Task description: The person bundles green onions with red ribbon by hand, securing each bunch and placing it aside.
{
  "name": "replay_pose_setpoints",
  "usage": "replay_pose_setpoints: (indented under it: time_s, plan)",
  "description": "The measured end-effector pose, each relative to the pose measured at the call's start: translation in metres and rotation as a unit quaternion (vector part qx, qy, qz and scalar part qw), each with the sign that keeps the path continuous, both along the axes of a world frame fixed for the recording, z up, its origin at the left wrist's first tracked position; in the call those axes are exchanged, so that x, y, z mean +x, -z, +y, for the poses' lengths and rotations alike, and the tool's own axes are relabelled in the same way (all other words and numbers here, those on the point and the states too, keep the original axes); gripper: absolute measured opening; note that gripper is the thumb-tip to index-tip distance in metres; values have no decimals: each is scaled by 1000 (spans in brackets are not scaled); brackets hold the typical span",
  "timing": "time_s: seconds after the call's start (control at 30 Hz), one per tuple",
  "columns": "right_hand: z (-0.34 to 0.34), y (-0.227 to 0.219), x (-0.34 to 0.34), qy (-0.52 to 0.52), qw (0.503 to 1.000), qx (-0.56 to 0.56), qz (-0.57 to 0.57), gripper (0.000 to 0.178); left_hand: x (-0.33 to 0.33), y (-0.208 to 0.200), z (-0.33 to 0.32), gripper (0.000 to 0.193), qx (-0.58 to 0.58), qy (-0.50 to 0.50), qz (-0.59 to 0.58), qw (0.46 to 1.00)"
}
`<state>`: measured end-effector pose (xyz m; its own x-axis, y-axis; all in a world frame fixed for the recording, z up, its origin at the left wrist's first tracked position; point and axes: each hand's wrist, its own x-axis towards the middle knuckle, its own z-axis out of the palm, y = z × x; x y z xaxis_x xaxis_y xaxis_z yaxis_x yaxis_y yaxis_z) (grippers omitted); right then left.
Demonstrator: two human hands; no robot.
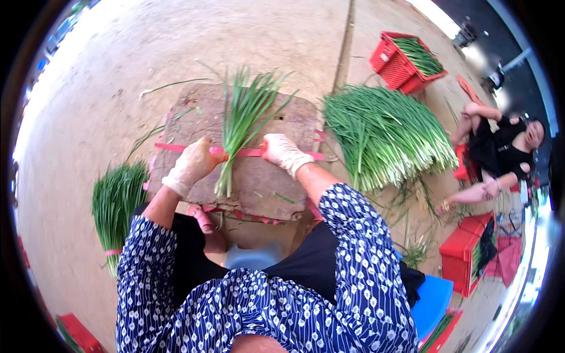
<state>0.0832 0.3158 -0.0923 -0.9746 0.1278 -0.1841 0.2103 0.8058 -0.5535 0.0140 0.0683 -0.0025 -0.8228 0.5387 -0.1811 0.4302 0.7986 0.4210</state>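
A loose bunch of chives or similar long green stalks (238, 120) lies on a worn wooden block (197, 117), its pale ends toward me. Beneath the bunch, a flat pink strip (251, 152) crosses the block from side to side. My left hand (194, 164), in a pale glove with orange fingertips, is closed at the strip just left of the stalks. On their right, my gloved right hand (285, 154) also has its fingers closed at the strip. The exact pinch of each hand is partly hidden by its own fingers.
A big heap of green stalks (388, 138) lies right of the block. Left stands a banded bundle (118, 206). Red crates (403, 65) sit at the far right, with another red crate (465, 253) nearer. A person (506, 147) sits at the right.
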Motion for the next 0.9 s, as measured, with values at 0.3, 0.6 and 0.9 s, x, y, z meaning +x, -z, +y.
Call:
replay_pose_setpoints:
  time_s: [0.3, 0.6, 0.9]
  plan:
    - [6, -11, -2, -20, 993, -102, -54, 28, -17, 98, 9, 64, -32, 83, 9, 996]
    - [117, -28, 61, 109, 918, -380, 17, 22, 0, 9, 44, 56, -229, 152, 111, 955]
    - [333, -39, 204, 524, 822, 224, -29, 140, -22, 15, 72, 51, -2, 137, 175, 975]
